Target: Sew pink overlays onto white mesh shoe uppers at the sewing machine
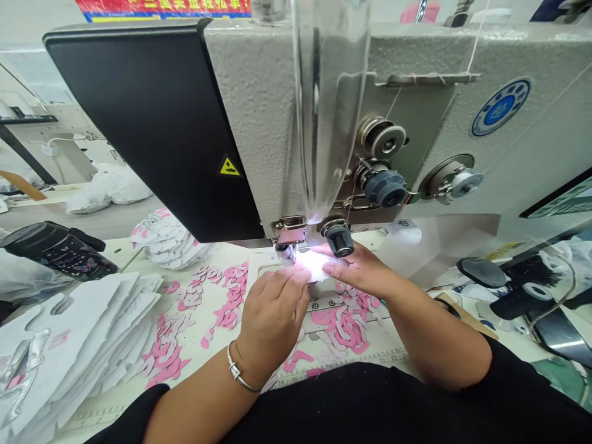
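The left hand (272, 314), a thin silver bangle (238, 370) at its wrist, and the right hand (356, 269) sit close together at the centre of the frame. Their fingers (298, 277), held narrow, press a small white fabric piece (315, 265) onto the white counter (222, 250) beneath the steel presser foot (285, 251) of a grey industrial sewing machine (259, 123). Pink-and-white cut scraps (345, 324) lie below; stacked white die-cut sheets (74, 345) fill the lower left.
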`<state>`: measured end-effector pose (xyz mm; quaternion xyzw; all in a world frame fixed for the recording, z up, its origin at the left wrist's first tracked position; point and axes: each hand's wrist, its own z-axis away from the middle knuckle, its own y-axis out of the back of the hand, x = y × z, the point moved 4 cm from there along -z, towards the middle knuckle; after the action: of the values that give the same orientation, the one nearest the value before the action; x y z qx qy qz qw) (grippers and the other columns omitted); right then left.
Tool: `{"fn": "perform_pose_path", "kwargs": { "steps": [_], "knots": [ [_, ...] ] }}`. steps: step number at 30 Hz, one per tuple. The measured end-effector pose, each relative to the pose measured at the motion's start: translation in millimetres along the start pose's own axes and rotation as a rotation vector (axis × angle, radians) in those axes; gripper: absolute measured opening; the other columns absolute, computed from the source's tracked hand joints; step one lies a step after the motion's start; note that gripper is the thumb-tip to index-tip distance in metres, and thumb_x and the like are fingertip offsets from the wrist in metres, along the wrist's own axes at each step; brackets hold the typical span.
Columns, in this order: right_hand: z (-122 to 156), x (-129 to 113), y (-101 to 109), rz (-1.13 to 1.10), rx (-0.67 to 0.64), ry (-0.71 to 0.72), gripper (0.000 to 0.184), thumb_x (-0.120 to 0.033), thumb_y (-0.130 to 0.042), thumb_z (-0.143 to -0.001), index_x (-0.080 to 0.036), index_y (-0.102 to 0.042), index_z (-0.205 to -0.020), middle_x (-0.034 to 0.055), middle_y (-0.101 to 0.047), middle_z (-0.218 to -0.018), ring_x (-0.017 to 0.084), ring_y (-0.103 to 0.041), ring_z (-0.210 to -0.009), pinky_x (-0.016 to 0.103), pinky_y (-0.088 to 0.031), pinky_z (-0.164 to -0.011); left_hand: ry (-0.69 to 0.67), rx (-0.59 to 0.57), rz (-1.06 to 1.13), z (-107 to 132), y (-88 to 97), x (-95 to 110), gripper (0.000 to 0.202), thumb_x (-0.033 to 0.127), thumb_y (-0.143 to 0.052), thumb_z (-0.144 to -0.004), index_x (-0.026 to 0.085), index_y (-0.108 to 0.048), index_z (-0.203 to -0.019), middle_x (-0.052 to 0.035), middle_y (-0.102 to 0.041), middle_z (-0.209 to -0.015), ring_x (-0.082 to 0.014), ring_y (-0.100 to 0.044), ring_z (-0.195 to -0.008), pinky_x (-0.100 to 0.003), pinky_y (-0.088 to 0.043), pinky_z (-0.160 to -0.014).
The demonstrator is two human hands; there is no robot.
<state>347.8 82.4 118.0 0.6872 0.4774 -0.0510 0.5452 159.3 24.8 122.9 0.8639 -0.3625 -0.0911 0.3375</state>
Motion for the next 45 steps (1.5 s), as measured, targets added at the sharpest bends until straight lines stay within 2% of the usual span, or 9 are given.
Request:
{"fn": "perform_pose_path", "kwargs": {
  "steps": [10,15,21,27,34,40,45],
  "knots": [
    [7.9,-3.0,-3.6,0.057,0.045,-0.006,0.041,-0.047,-0.054,-0.094,-0.032,-0.055,-0.133,0.0062,-0.060,-0.127,0.024,-0.057,-0.119,0.043,-0.049,-0.100,-0.005,-0.008,0.028,1.6,-0.3,-6.8,0.040,0.009,-0.060,-0.084,0.023,-0.059,-0.121,-0.0077,-0.069,-0.116,-0.0255,-0.063,-0.105,-0.040,-0.046,-0.095],
    [15.8,-10.3,-7.2,0.142,0.061,-0.034,0.046,-0.047,-0.053,-0.094,-0.030,-0.052,-0.137,0.0092,-0.051,-0.135,0.026,-0.053,-0.123,0.045,-0.048,-0.102,-0.025,-0.010,0.037,1.2,2.3,-12.1,0.042,0.008,-0.061,-0.082,0.023,-0.059,-0.121,-0.0077,-0.069,-0.116,-0.0253,-0.063,-0.106,-0.042,-0.045,-0.098],
    [33.8,-28.0,-19.1,0.314,0.113,-0.130,0.054,-0.049,-0.056,-0.092,-0.033,-0.044,-0.142,0.0129,-0.044,-0.136,0.030,-0.057,-0.115,0.049,-0.055,-0.091,-0.072,-0.010,0.065,-0.7,5.8,-27.5,0.041,0.008,-0.061,-0.083,0.027,-0.061,-0.119,-0.0054,-0.071,-0.112,-0.0252,-0.064,-0.101,-0.042,-0.047,-0.093],
    [43.3,-37.9,-29.1,0.370,0.185,-0.042,0.065,-0.042,-0.065,-0.087,-0.025,-0.041,-0.145,0.0176,-0.034,-0.141,0.035,-0.050,-0.122,0.052,-0.054,-0.094,-0.099,0.008,0.145,-0.8,4.2,-38.5,0.040,0.004,-0.062,-0.082,0.024,-0.060,-0.117,-0.0061,-0.071,-0.108,-0.0226,-0.063,-0.102,-0.039,-0.051,-0.090],
    [44.0,-39.5,-30.2,0.381,0.216,0.025,0.062,-0.039,-0.064,-0.088,-0.019,-0.043,-0.142,0.0205,-0.030,-0.146,0.036,-0.044,-0.130,0.053,-0.050,-0.099,-0.121,0.035,0.186,-1.4,4.0,-39.9,0.039,0.001,-0.063,-0.081,0.022,-0.061,-0.114,-0.0053,-0.070,-0.108,-0.0193,-0.063,-0.101,-0.037,-0.052,-0.092],
    [35.9,-34.3,-29.6,0.417,0.230,-0.023,0.056,-0.042,-0.063,-0.088,-0.023,-0.048,-0.138,0.0175,-0.038,-0.142,0.035,-0.052,-0.123,0.054,-0.052,-0.097,-0.050,0.021,0.203,0.6,-0.5,-46.5,0.036,0.007,-0.064,-0.084,0.023,-0.063,-0.116,-0.0053,-0.068,-0.111,-0.0194,-0.062,-0.106,-0.036,-0.051,-0.094],
    [22.4,-26.7,-30.4,0.466,0.220,-0.108,0.056,-0.045,-0.064,-0.086,-0.025,-0.049,-0.137,0.0157,-0.049,-0.135,0.034,-0.059,-0.113,0.054,-0.055,-0.092,0.138,0.023,0.286,1.4,-8.8,-56.3,0.019,0.015,-0.061,-0.087,0.023,-0.064,-0.104,-0.0035,-0.067,-0.108,-0.0165,-0.064,-0.102,-0.032,-0.051,-0.093]
  ]
}}
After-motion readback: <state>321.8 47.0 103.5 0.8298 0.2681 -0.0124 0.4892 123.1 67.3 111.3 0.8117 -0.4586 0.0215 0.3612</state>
